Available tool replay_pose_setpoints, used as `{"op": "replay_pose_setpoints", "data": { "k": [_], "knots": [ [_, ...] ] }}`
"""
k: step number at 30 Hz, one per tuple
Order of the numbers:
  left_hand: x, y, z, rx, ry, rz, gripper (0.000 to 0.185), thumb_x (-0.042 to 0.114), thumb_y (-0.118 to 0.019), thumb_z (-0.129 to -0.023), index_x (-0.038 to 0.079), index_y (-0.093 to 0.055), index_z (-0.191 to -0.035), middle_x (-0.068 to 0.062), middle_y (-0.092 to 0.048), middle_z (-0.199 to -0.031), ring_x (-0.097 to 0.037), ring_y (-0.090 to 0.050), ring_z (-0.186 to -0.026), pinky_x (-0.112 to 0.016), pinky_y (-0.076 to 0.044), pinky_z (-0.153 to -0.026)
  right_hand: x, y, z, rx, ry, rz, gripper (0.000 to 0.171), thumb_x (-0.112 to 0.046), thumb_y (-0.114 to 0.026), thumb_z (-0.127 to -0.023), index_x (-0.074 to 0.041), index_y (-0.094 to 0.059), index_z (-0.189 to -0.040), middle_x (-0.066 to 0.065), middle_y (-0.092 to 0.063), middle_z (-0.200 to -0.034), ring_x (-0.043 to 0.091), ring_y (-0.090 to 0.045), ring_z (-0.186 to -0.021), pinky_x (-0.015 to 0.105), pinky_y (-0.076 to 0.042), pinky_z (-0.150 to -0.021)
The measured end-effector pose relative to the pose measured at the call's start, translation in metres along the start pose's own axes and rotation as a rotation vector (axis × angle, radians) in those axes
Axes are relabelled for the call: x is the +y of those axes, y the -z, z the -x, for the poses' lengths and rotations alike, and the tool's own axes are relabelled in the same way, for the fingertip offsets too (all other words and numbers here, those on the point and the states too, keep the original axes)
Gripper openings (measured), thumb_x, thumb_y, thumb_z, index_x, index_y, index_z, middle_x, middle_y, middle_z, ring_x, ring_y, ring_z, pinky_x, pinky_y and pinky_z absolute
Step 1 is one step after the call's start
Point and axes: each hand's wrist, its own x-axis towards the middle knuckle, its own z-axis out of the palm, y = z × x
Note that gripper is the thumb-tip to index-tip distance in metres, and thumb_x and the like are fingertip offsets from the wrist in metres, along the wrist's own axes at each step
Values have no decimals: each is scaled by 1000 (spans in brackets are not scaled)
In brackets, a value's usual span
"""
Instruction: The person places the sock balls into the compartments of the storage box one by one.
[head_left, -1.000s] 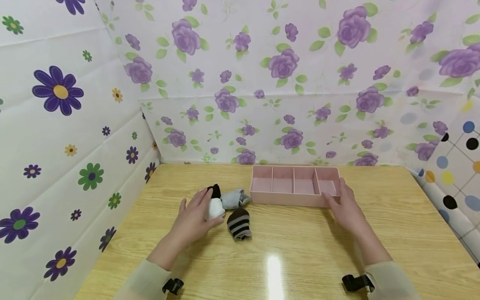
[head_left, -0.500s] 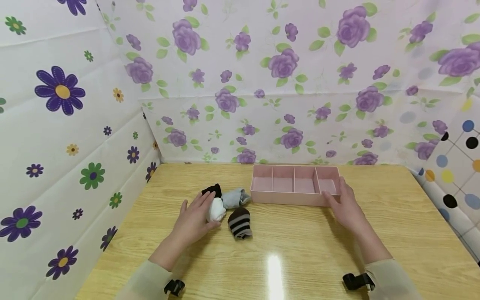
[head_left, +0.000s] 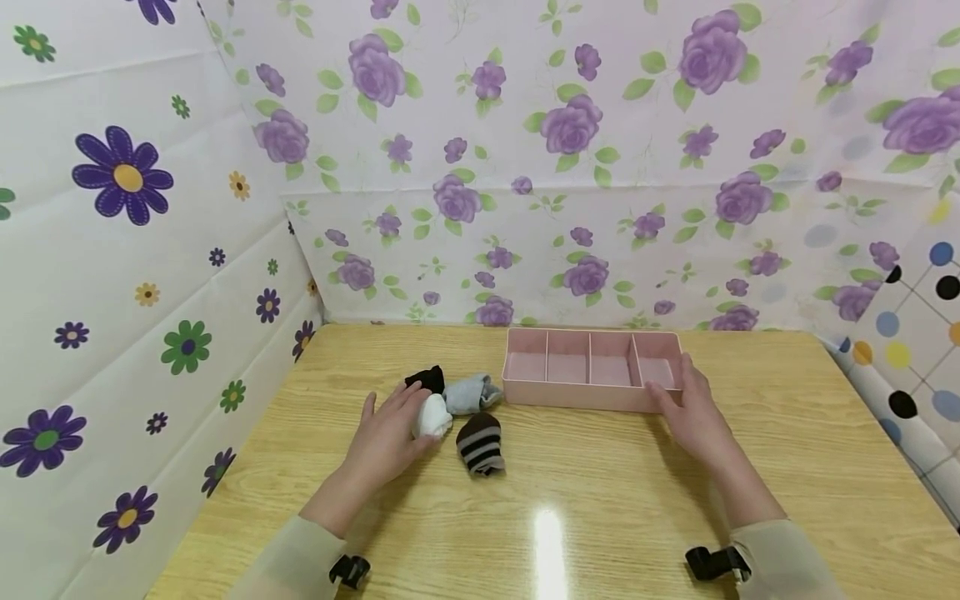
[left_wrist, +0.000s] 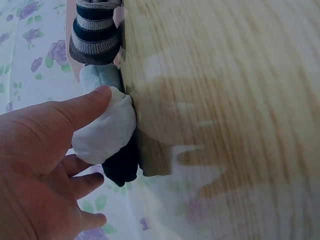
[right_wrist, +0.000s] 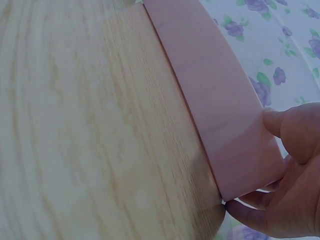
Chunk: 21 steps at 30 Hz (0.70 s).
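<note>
My left hand [head_left: 384, 442] is at a rolled white sock [head_left: 433, 417], thumb on its near side and fingers round its far left side. In the left wrist view the thumb presses on the white sock [left_wrist: 112, 127], with the index finger partly hidden behind it. Beside it lie a black sock [head_left: 426, 379], a light grey rolled sock [head_left: 468, 394] and a brown sock with black and grey stripes [head_left: 480, 446]. My right hand [head_left: 693, 417] holds the right end of a pink divided box [head_left: 577, 395], thumb at the front rim, fingers round the end wall [right_wrist: 255, 175].
The box stands upright on the wooden table [head_left: 600, 492], near its back edge, its several compartments bare inside. A flowered cloth [head_left: 525, 167] hangs behind the table, with another patterned cloth [head_left: 187, 275] along the left side.
My left thumb has drawn in against the white sock, and the fingers have shifted a little, uncovering more of the black sock. The right hand and the box stay in place.
</note>
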Motion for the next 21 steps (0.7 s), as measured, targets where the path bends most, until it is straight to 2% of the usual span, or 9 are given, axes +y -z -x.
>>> {"op": "replay_pose_setpoints", "data": {
  "k": [13,21],
  "knots": [
    [3,9,-4,28,2,-5,75,30,-92,-94,2,-58,-155,-19,-56,-162,-42,-45,-156,-73,-17,-128,0,0,0,3,11,2,101,-52,-45,-118,5,20,-169,47,6,-172,70,-10,-155,81,-16,-122],
    [10,18,-7,79,12,50,75,31,-92,-95,2,-59,-156,-19,-65,-152,-39,-59,-142,-70,-23,-128,2,0,-1,2,4,4,100,-53,-45,-118,4,19,-169,46,5,-172,70,-10,-155,81,-16,-122]
  ]
}}
